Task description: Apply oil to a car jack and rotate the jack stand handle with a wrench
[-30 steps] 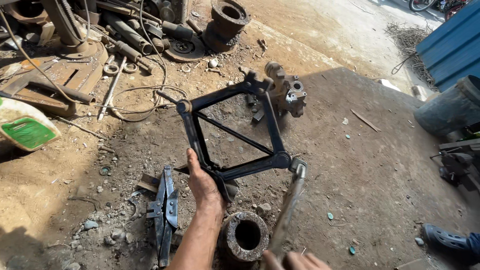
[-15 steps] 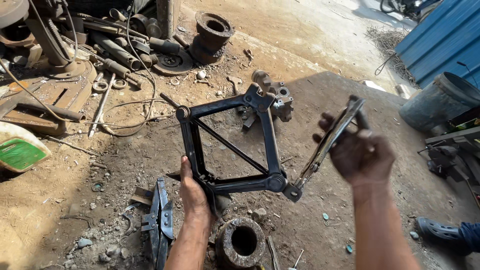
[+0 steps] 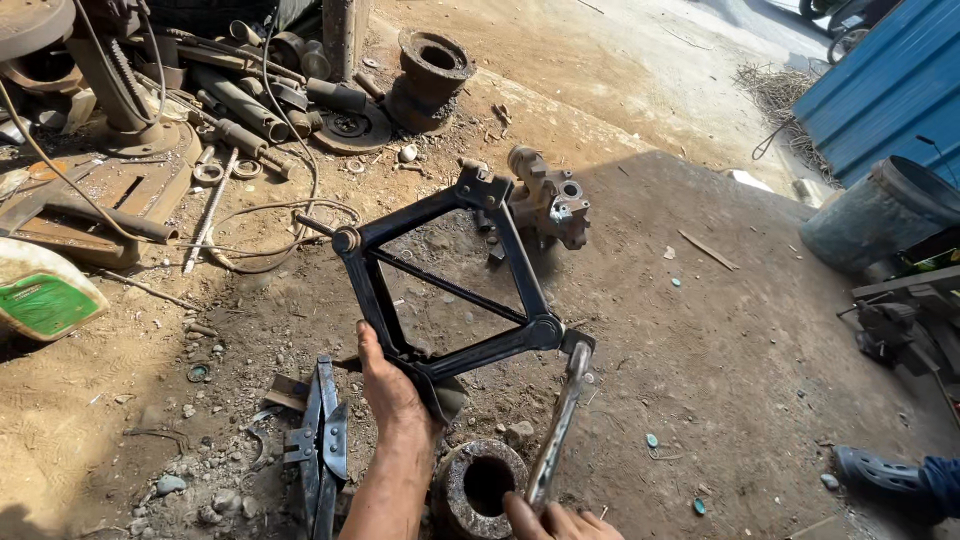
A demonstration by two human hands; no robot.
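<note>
Cranking is the step in hand: my left hand (image 3: 392,392) clamps the base of the black diamond-shaped steel scissor jack (image 3: 445,280) on the dirt floor, and my right hand (image 3: 560,520), fingers closed, holds the grey metal crank handle (image 3: 558,425) hooked into the screw eye just beyond it. Next calls for a steady turn while I brace the base.

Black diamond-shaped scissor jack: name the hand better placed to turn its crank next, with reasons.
Right. The right hand already grips the long metal crank handle hooked to the black diamond-shaped scissor jack's screw end, while the left hand is occupied steadying the jack's base.
</note>
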